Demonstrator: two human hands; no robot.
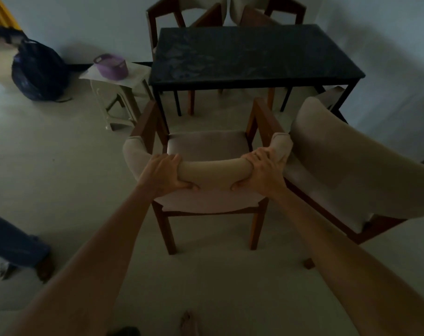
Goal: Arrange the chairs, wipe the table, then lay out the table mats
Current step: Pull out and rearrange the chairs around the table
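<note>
I see a dark table [254, 54] standing on the pale floor [60, 190], with two chairs [182, 10] at its far edge. At its near edge stands the chair [206, 146] I hold, its seat facing the table. Another chair [346, 166] stands just beside it on the right, turned at a slant. My left hand [162, 175] and right hand [259, 173] both curl tight around its padded back. A purple basket [111, 65] sits on a small white stool [119, 93] by the table's left edge.

Beige chair [207, 170], brown frame; black mottled table [254, 54]; purple basket [111, 65]; dark blue bag [37, 71].
</note>
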